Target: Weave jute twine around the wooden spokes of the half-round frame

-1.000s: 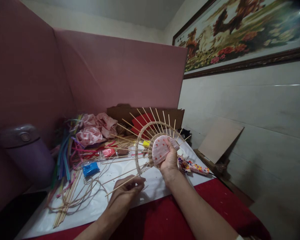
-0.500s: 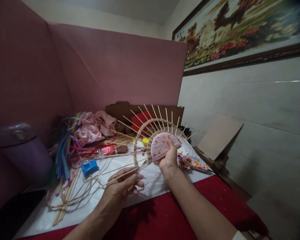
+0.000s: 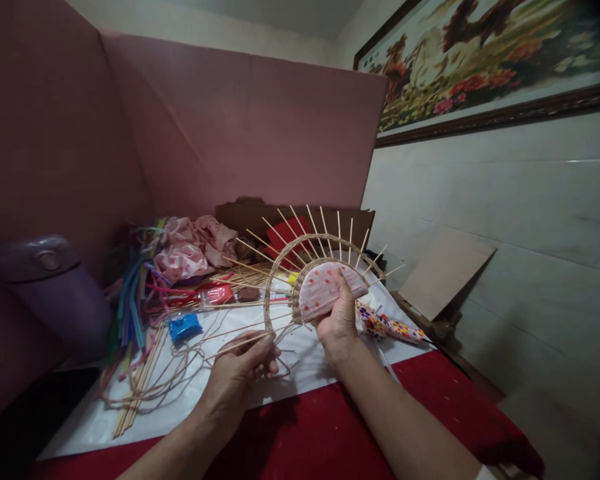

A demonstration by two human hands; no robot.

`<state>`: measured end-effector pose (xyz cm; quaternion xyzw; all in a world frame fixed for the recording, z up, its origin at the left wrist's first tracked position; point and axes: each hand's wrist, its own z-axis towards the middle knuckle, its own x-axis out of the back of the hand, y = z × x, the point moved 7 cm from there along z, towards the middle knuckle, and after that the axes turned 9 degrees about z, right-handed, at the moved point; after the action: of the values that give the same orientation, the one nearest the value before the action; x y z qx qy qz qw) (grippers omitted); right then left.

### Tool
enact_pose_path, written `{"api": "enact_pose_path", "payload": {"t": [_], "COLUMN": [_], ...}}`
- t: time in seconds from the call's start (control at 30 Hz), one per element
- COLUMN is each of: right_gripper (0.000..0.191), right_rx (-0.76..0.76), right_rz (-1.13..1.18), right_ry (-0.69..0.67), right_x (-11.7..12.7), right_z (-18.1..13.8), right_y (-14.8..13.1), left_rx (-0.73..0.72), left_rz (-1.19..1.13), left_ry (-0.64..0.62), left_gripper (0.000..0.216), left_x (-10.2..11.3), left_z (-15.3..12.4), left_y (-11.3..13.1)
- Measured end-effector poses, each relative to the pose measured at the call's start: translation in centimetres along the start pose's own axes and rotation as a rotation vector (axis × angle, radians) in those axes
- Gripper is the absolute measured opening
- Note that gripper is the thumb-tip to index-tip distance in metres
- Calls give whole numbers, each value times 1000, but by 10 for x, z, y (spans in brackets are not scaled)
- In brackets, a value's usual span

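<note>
A half-round woven fan (image 3: pixel 295 291) with thin wooden sticks radiating from it is held up over the table. Pink cloth with red dots (image 3: pixel 323 287) covers its centre, and an outer arc of twisted twine (image 3: pixel 269 287) runs across the sticks. My right hand (image 3: pixel 337 320) grips the covered centre, thumb on the front and the other fingers hidden behind. At the arc's lower left end, my left hand (image 3: pixel 250 357) pinches the twine against the lowest stick. Loose twine ends dangle beside its fingertips.
Loose twine (image 3: pixel 165 380) and wooden sticks (image 3: pixel 135 390) lie at left on the white sheet (image 3: pixel 240 387). Behind are a blue packet (image 3: pixel 185 327), a red packet (image 3: pixel 217 295), colored strips (image 3: pixel 133 300) and crumpled pink cloth (image 3: pixel 183 253). A purple bottle (image 3: pixel 65 307) stands far left; flowered cloth (image 3: pixel 393 328) lies right.
My left hand's fingers have drawn closer together at the arc's lower end. The fan has turned slightly, its right-hand sticks leaning further right. The view has shifted a little.
</note>
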<state>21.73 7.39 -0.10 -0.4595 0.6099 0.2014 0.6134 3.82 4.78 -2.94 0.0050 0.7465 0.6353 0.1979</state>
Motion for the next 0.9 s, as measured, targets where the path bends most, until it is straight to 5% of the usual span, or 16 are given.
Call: {"api": "enact_pose_path", "payload": {"t": [0.67, 0.8, 0.9], "right_gripper": [38, 47, 50], "right_rx": [56, 115, 170], "right_rz": [-37, -76, -88], "right_ry": [3, -21, -26], "right_x": [0, 0, -1], "right_z": [0, 4, 5], "right_y": [-5, -9, -13], "left_rx": [80, 57, -115], "left_rz": [21, 160, 469], "left_ry": [66, 76, 83], "left_gripper": [34, 35, 27], "left_x": [4, 7, 9], "left_z": [-1, -1, -3], "left_y": [-5, -4, 9]}}
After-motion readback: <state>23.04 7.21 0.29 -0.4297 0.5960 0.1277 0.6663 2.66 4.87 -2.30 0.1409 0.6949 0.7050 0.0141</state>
